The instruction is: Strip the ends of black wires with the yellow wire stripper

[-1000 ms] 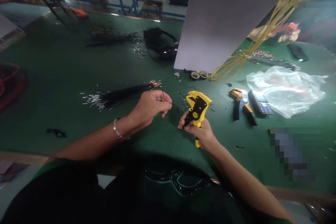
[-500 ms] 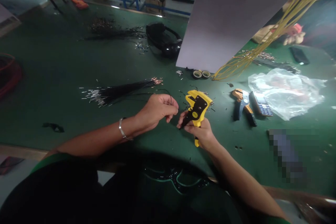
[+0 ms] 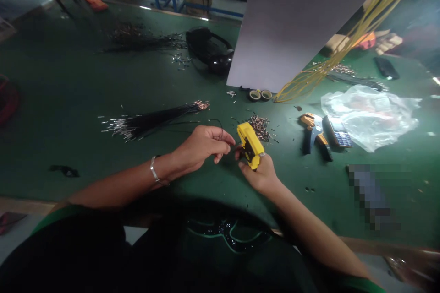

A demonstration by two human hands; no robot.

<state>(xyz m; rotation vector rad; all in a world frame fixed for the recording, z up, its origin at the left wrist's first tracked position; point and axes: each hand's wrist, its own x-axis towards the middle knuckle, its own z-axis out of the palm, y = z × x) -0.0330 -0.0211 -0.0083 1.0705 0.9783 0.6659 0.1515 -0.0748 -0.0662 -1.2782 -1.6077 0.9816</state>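
Between the thumb and fingers of my left hand is a thin black wire, which arcs up behind the fingers; its tip is hard to make out. Just to the right, my right hand is wrapped round a yellow and black wire stripper, its head tilted up and toward the left hand. The two hands are close but apart. Left of them lies a bundle of black wires with bare copper at the right end and silvery tips at the left. Short wire scraps are heaped just behind the stripper.
An orange and black wire stripper, a keypad phone and a clear plastic bag lie to the right. Tape rolls sit by a grey upright panel with yellow wires beside it. Another person's hand works beyond.
The wire stripper has turned in my right hand, its head swinging toward my left hand and uncovering the scrap heap. My left hand still pinches the wire. The whole view has shifted slightly.
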